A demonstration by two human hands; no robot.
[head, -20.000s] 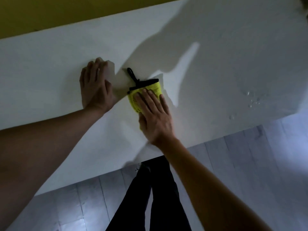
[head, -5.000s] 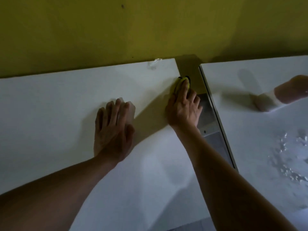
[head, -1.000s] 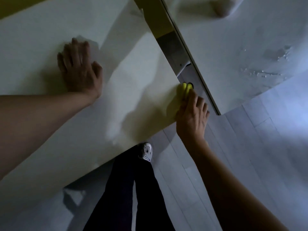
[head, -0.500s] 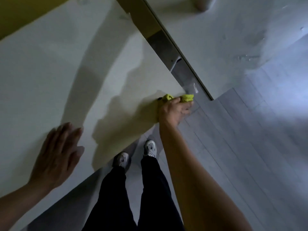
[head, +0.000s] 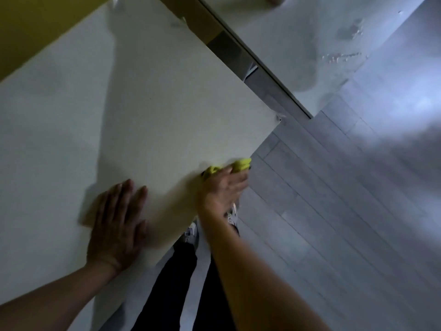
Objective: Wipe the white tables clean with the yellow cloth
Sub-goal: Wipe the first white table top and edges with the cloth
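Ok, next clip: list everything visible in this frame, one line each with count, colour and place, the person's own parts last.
near table: 1, white, left and centre
second table: 1, white, upper right, across a gap
wet patches: several, glistening, on the second table
cloth: 1, yellow, at the near table's front edge
wall: 1, mustard yellow, top left
floor: grey planks, right and bottom
shoes: 2, pale, below the table edge
trousers: black, bottom centre
left hand: flat on the near table
right hand: grips the cloth

White table (head: 155, 96), second white table (head: 281, 37) beside, wet patches (head: 341, 57)
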